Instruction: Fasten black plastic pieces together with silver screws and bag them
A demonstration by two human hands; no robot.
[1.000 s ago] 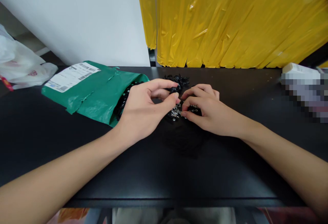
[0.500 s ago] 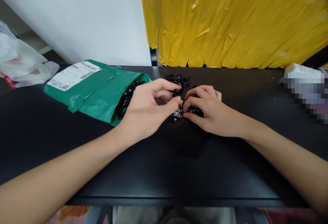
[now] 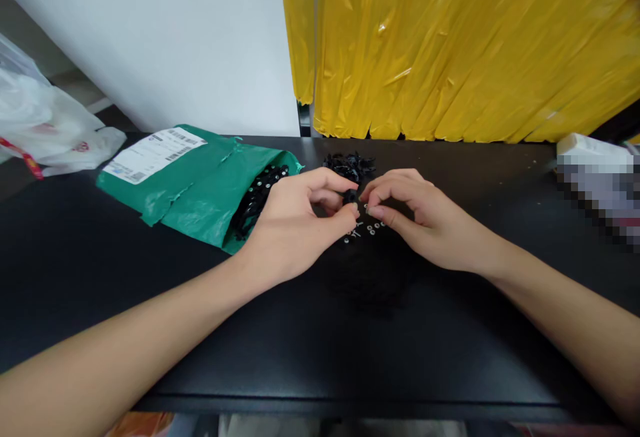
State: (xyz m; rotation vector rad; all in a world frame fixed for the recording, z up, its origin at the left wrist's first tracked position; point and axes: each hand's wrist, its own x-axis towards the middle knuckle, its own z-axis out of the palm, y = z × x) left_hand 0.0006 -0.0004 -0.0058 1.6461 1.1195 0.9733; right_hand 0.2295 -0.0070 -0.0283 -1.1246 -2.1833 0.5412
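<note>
The left hand's (image 3: pixel 293 227) fingers are clamped on a small black piece (image 3: pixel 351 195) above the worktop (image 3: pixel 320 344); the right hand's (image 3: pixel 425 220) fingertips nearly meet beside it (whether they pinch anything, I can't tell), near some little metal rings (image 3: pixel 371 230).

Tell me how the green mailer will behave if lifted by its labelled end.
The green mailer will probably sag and crumple, as its thin plastic is already wrinkled. Its mouth gapes at the other end, so the small black parts inside would likely spill out. The glossy surface may also feel slippery.
</note>
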